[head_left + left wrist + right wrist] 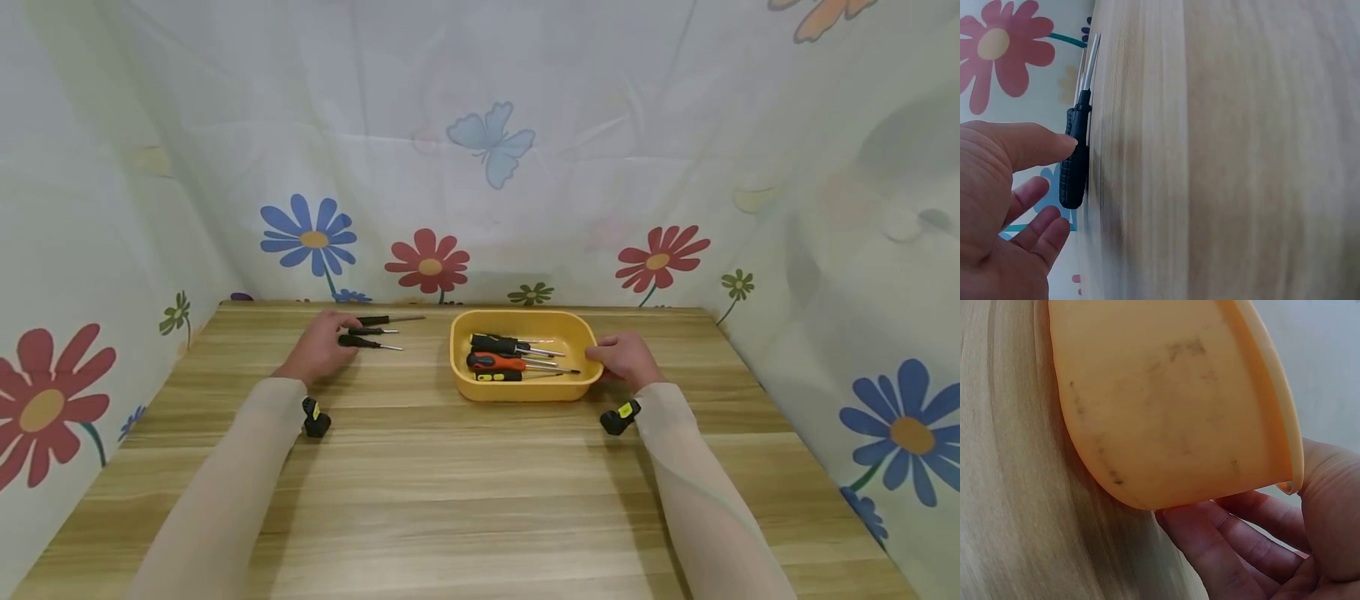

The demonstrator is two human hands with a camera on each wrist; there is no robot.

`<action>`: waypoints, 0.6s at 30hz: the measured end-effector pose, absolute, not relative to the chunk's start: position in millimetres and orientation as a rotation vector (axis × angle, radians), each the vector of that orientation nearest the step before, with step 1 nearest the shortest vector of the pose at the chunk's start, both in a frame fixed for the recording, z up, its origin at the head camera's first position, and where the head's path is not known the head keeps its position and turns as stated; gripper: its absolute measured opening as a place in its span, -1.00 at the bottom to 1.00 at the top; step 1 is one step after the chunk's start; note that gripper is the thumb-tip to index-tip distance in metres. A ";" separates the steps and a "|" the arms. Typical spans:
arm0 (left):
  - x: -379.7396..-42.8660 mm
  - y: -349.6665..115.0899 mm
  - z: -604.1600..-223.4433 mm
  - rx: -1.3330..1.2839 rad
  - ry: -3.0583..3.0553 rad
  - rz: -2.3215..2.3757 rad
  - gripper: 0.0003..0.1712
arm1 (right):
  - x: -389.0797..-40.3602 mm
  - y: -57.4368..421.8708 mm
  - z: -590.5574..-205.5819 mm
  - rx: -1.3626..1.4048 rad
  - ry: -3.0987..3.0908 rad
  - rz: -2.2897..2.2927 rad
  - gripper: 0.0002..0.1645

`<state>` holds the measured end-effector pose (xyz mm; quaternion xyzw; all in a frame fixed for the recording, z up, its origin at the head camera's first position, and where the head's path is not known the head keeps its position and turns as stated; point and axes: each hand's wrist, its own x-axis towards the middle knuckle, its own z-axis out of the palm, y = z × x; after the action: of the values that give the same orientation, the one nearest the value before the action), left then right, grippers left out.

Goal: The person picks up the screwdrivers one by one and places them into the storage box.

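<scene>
Three black-handled screwdrivers lie side by side at the table's back left, shafts pointing right. My left hand (pixel 324 348) is at their handles. In the left wrist view its thumb touches the nearest screwdriver (pixel 1074 162), the other visible fingers are loosely bent away from it, and the index finger is hidden. A yellow plastic bin (pixel 517 391) stands right of them, holding several screwdrivers, one with a red-and-black handle (pixel 497 361). My right hand (pixel 627 358) grips the bin's right end at the rim; in the right wrist view, its fingers lie against the outer wall (pixel 1166 425).
The wood-grain table (pixel 450 500) ends at the back against a white curtain (pixel 360 150) printed with flowers and butterflies. Another stretch of curtain hangs along each side. Each wrist wears a small black camera, such as the left camera (pixel 316 419).
</scene>
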<state>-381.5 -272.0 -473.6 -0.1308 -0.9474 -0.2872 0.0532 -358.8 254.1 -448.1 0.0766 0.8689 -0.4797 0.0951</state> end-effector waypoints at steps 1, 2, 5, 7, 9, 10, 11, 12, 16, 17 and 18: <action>-381.9 -272.7 -473.1 -0.392 -2.886 -0.863 -0.52 | -359.1 254.4 -447.9 0.224 2.577 -1.423 -0.52; -382.5 -273.4 -472.7 -0.391 -2.892 -0.852 -0.51 | -359.4 254.5 -447.8 0.224 2.578 -1.425 -0.52; -383.5 -275.8 -474.1 -0.391 -2.907 -0.842 -0.50 | -359.6 254.7 -449.3 0.228 2.575 -1.427 -0.52; -383.8 -277.3 -475.7 -0.387 -2.908 -0.848 -0.51 | -359.7 254.5 -450.4 0.227 2.568 -1.432 -0.51; -383.8 -278.7 -476.9 -0.394 -2.905 -0.852 -0.51 | -359.6 254.3 -450.3 0.225 2.574 -1.419 -0.51; -384.0 -279.3 -477.5 -0.393 -2.903 -0.862 -0.52 | -359.7 254.2 -450.1 0.224 2.576 -1.414 -0.51; -384.2 -279.9 -478.0 -0.394 -2.902 -0.863 -0.53 | -359.6 254.1 -449.6 0.224 2.578 -1.410 -0.51; -384.2 -280.2 -478.2 -0.395 -2.901 -0.867 -0.54 | -359.7 254.0 -449.2 0.225 2.578 -1.408 -0.51; -384.5 -281.6 -479.0 -0.388 -2.910 -0.853 -0.60 | -359.7 253.8 -447.6 0.231 2.568 -1.412 -0.49; -384.1 -281.5 -478.9 -0.388 -2.914 -0.845 -0.62 | -359.6 254.1 -447.3 0.231 2.564 -1.413 -0.49; -384.1 -281.4 -479.1 -0.386 -2.916 -0.837 -0.63 | -359.6 254.2 -447.3 0.231 2.561 -1.414 -0.49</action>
<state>-384.1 -281.4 -479.1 -0.1260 -0.9527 -0.2733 0.0416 -359.6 254.2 -447.3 0.0782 0.8681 -0.4791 0.1035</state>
